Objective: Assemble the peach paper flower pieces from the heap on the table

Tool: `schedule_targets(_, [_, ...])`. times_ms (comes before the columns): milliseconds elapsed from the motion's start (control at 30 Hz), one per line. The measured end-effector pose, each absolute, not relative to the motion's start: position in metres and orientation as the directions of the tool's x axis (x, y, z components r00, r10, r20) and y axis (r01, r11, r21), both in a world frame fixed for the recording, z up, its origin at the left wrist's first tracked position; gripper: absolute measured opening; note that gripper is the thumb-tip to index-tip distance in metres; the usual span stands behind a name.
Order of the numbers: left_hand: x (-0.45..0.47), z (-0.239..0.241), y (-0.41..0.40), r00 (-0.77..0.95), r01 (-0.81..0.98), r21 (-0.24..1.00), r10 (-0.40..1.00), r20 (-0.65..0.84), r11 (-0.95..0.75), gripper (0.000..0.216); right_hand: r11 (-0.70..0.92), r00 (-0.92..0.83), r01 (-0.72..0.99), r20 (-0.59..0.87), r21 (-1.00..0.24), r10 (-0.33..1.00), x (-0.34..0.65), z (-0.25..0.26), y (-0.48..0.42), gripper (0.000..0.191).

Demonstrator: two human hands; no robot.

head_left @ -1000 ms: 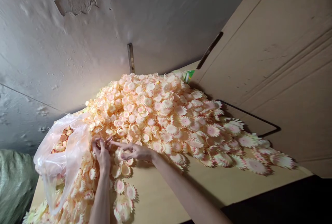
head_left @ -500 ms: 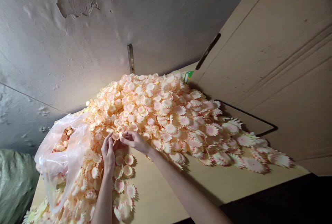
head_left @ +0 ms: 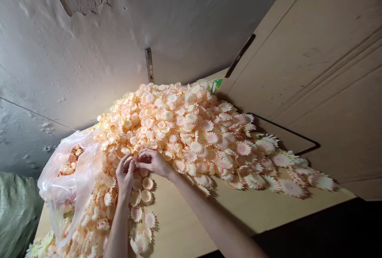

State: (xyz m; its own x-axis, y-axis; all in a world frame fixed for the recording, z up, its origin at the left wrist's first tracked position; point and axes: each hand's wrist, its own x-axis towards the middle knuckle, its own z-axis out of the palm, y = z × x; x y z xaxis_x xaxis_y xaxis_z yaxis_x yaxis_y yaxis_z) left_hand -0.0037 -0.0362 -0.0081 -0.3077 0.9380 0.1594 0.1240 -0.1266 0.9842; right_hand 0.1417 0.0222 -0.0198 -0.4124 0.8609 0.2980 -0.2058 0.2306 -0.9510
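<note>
My left hand (head_left: 125,174) and my right hand (head_left: 154,163) meet fingertip to fingertip over the near edge of a heap of artificial flower heads (head_left: 179,122). Both sets of fingers are pinched around one small pale-pink artificial flower, mostly hidden by the fingers. The heaped flowers are cream with pink centres and notched, pink-tipped petals. Beneath and in front of my hands, a short row of loose flower heads (head_left: 148,219) lies along the table, beside my left forearm.
Left of the heap lies a translucent plastic bag (head_left: 86,182) with small rounded pieces (head_left: 72,162) inside. The table (head_left: 179,226) meets a peeling wall (head_left: 98,59) behind. A large cardboard panel (head_left: 313,71) stands at right; a green-grey sack (head_left: 18,214) is at far left.
My right hand has shifted slightly left and its fingers have curled closer to my left fingertips. The small flower between them is now more covered. The view has moved slightly.
</note>
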Motion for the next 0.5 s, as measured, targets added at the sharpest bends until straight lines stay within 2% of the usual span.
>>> schedule_targets(233, [-0.0034,-0.0084,-0.0367,-0.272,0.162,0.976,0.945,0.184,-0.144,0.034,0.245,-0.389,-0.174,0.295,-0.954,0.872,0.1437,-0.0175,0.022,0.029])
schedule_targets(500, [-0.0023,-0.0073,-0.0371,-0.218,0.113,0.982,0.96,0.175,-0.153,0.031,0.095,-0.442,-0.306,0.229,-0.947,0.867,0.1449,-0.0195,0.0253,0.029])
